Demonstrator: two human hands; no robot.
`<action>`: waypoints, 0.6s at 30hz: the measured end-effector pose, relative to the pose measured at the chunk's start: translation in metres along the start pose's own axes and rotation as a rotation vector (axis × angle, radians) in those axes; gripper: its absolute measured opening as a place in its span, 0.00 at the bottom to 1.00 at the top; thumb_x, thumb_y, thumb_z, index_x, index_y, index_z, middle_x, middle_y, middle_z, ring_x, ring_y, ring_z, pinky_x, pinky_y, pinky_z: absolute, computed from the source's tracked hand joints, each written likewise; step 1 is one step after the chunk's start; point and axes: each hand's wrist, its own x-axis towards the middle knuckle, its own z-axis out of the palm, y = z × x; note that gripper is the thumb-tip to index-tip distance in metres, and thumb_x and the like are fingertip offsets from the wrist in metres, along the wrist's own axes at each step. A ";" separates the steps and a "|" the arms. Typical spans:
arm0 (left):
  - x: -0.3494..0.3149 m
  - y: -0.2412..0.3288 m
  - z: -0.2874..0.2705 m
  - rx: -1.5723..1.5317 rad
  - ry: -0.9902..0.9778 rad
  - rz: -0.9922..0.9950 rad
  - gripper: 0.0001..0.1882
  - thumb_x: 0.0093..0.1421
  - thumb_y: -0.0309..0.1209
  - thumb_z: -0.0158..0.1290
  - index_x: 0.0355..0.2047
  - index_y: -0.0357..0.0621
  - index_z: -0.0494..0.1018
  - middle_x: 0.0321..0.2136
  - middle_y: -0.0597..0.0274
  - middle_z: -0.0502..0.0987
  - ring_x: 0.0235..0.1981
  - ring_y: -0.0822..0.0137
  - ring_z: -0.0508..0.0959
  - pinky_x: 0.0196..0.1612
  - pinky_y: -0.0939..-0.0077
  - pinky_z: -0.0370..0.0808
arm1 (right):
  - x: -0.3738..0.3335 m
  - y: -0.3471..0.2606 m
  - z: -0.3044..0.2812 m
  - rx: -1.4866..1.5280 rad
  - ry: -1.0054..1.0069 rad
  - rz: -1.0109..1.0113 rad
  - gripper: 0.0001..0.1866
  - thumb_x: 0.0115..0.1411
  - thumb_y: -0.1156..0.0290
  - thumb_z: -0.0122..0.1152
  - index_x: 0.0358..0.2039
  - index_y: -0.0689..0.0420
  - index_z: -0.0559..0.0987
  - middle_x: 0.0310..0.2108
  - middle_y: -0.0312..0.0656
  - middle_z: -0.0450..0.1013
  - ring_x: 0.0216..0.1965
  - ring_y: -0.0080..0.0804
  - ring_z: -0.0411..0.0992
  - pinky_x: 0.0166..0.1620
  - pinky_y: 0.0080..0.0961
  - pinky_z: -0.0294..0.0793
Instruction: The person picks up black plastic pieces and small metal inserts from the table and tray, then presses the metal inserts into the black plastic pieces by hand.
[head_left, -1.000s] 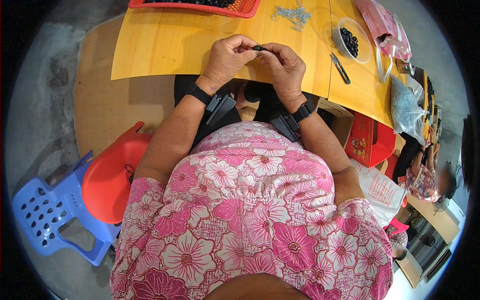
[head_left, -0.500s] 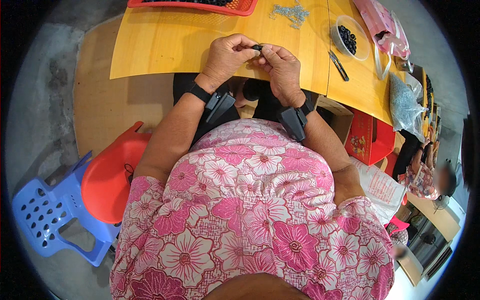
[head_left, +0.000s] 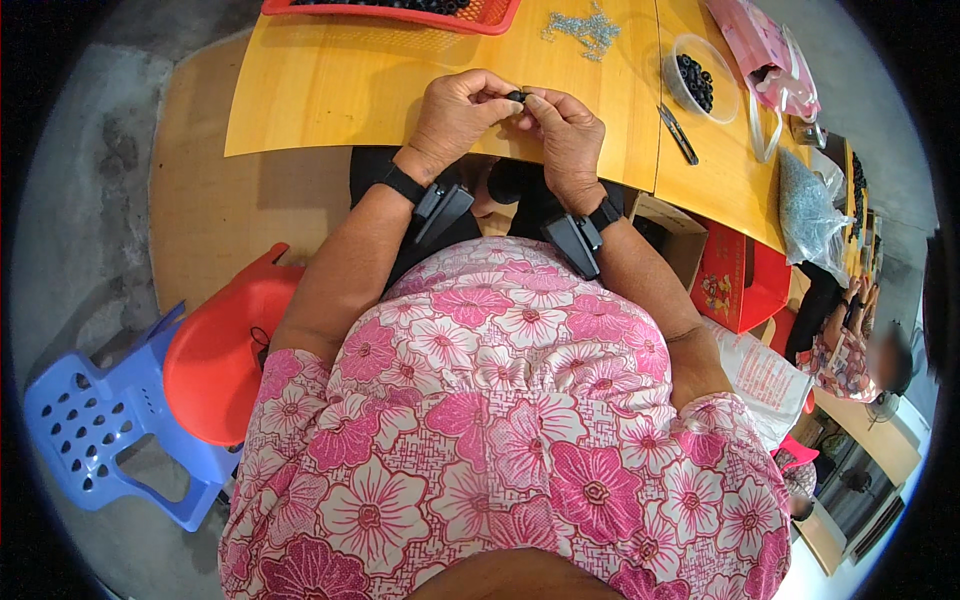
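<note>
Just above the near edge of the yellow wooden table [head_left: 330,100], my two hands meet at a small black round part [head_left: 517,96]. My left hand [head_left: 455,115] pinches it between thumb and fingertips. From the other side, my right hand [head_left: 568,130] closes its thumb and forefinger at the same part. My fingers cover much of it, so its exact kind is hidden. Beyond my hands lies a loose heap of small clear-grey pieces [head_left: 590,35]. A clear round tub [head_left: 728,103] with black ring-like parts stands to the right.
A red basket [head_left: 490,22] of black parts sits at the table's far left. A thin cutter-like tool [head_left: 678,135] lies near the tub. Right are a pink bag [head_left: 760,50] and a clear bag of grey pieces [head_left: 808,205]. Red [head_left: 215,350] and blue [head_left: 100,420] chairs stand left.
Both hands keep their pinch on the small black part. The right wrist has turned slightly, and the whole view has shifted a little.
</note>
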 end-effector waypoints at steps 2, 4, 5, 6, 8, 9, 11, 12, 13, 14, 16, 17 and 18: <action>0.000 0.001 -0.001 0.011 -0.002 0.000 0.07 0.51 0.26 0.59 0.31 0.38 0.77 0.26 0.64 0.79 0.26 0.77 0.77 0.31 0.84 0.75 | 0.000 0.000 0.000 0.017 -0.008 0.001 0.07 0.58 0.77 0.57 0.35 0.67 0.78 0.27 0.39 0.76 0.26 0.21 0.72 0.32 0.16 0.74; 0.000 0.002 -0.001 -0.046 0.007 -0.004 0.07 0.51 0.26 0.59 0.31 0.38 0.77 0.25 0.64 0.79 0.26 0.77 0.77 0.31 0.84 0.75 | 0.003 -0.002 -0.001 0.050 -0.016 0.046 0.07 0.58 0.77 0.57 0.35 0.67 0.78 0.27 0.39 0.76 0.26 0.21 0.73 0.32 0.16 0.74; -0.001 0.003 -0.001 -0.046 0.006 -0.004 0.07 0.51 0.26 0.59 0.31 0.38 0.77 0.25 0.64 0.79 0.26 0.77 0.77 0.31 0.84 0.75 | 0.004 -0.002 -0.002 0.085 -0.025 0.091 0.07 0.58 0.77 0.57 0.35 0.67 0.78 0.27 0.40 0.76 0.25 0.21 0.73 0.32 0.16 0.74; -0.002 0.004 -0.001 -0.021 0.006 -0.002 0.07 0.51 0.26 0.59 0.31 0.38 0.77 0.25 0.65 0.79 0.26 0.77 0.77 0.31 0.84 0.75 | 0.003 -0.002 -0.002 0.085 -0.025 0.091 0.07 0.58 0.77 0.57 0.35 0.67 0.78 0.27 0.40 0.76 0.25 0.21 0.73 0.32 0.16 0.74; -0.001 0.005 0.000 0.004 0.008 0.001 0.07 0.51 0.26 0.59 0.31 0.38 0.77 0.26 0.65 0.79 0.26 0.77 0.77 0.31 0.84 0.75 | 0.002 -0.001 -0.002 0.061 -0.014 0.053 0.07 0.58 0.77 0.57 0.34 0.66 0.78 0.27 0.39 0.76 0.26 0.21 0.73 0.33 0.15 0.74; 0.000 0.005 0.001 -0.001 0.005 -0.002 0.07 0.52 0.26 0.59 0.31 0.38 0.78 0.26 0.65 0.79 0.26 0.77 0.77 0.31 0.84 0.75 | 0.003 -0.001 -0.002 0.061 -0.015 0.052 0.07 0.58 0.77 0.57 0.34 0.66 0.78 0.27 0.39 0.76 0.26 0.21 0.73 0.33 0.15 0.74; 0.000 0.005 0.002 -0.006 0.001 -0.008 0.07 0.52 0.26 0.59 0.32 0.38 0.78 0.26 0.65 0.79 0.26 0.77 0.76 0.31 0.84 0.75 | 0.002 -0.001 -0.004 0.012 0.008 0.040 0.07 0.58 0.77 0.57 0.34 0.66 0.78 0.26 0.39 0.76 0.26 0.21 0.73 0.33 0.15 0.74; 0.000 0.005 0.003 -0.010 -0.003 -0.012 0.07 0.52 0.26 0.59 0.32 0.38 0.78 0.26 0.65 0.79 0.26 0.77 0.76 0.31 0.84 0.75 | 0.003 -0.001 -0.005 0.012 0.009 0.041 0.07 0.58 0.77 0.57 0.34 0.66 0.78 0.26 0.39 0.76 0.26 0.21 0.73 0.33 0.15 0.74; 0.000 0.005 0.003 -0.013 -0.006 -0.016 0.07 0.52 0.27 0.59 0.32 0.39 0.78 0.26 0.65 0.79 0.26 0.77 0.77 0.31 0.84 0.75 | 0.004 -0.001 -0.007 -0.018 -0.011 0.026 0.06 0.57 0.77 0.58 0.34 0.66 0.79 0.26 0.39 0.76 0.26 0.20 0.73 0.33 0.15 0.74; 0.001 0.004 0.003 -0.014 -0.007 -0.018 0.07 0.52 0.27 0.59 0.32 0.39 0.78 0.26 0.65 0.79 0.26 0.77 0.77 0.31 0.84 0.75 | 0.006 -0.001 -0.009 -0.048 -0.031 0.011 0.06 0.57 0.77 0.58 0.33 0.66 0.79 0.26 0.38 0.76 0.25 0.20 0.73 0.32 0.15 0.74; 0.000 0.001 0.004 0.002 -0.031 -0.001 0.08 0.54 0.29 0.58 0.34 0.40 0.77 0.25 0.68 0.78 0.27 0.80 0.76 0.31 0.86 0.74 | 0.009 -0.006 -0.014 -0.121 -0.070 -0.040 0.05 0.56 0.78 0.59 0.32 0.66 0.79 0.26 0.38 0.76 0.25 0.20 0.73 0.32 0.15 0.74; 0.000 0.001 0.004 0.000 -0.031 -0.004 0.08 0.54 0.29 0.58 0.34 0.40 0.77 0.25 0.68 0.78 0.27 0.80 0.76 0.31 0.86 0.74 | 0.010 -0.007 -0.016 -0.192 -0.110 -0.094 0.04 0.55 0.78 0.60 0.31 0.65 0.79 0.26 0.37 0.76 0.25 0.19 0.73 0.32 0.15 0.74; 0.000 0.001 0.005 0.024 -0.029 0.002 0.08 0.54 0.28 0.58 0.34 0.39 0.77 0.26 0.67 0.78 0.27 0.80 0.76 0.31 0.86 0.74 | 0.011 -0.007 -0.018 -0.193 -0.110 -0.090 0.04 0.55 0.78 0.60 0.31 0.65 0.79 0.26 0.37 0.76 0.25 0.19 0.73 0.32 0.15 0.74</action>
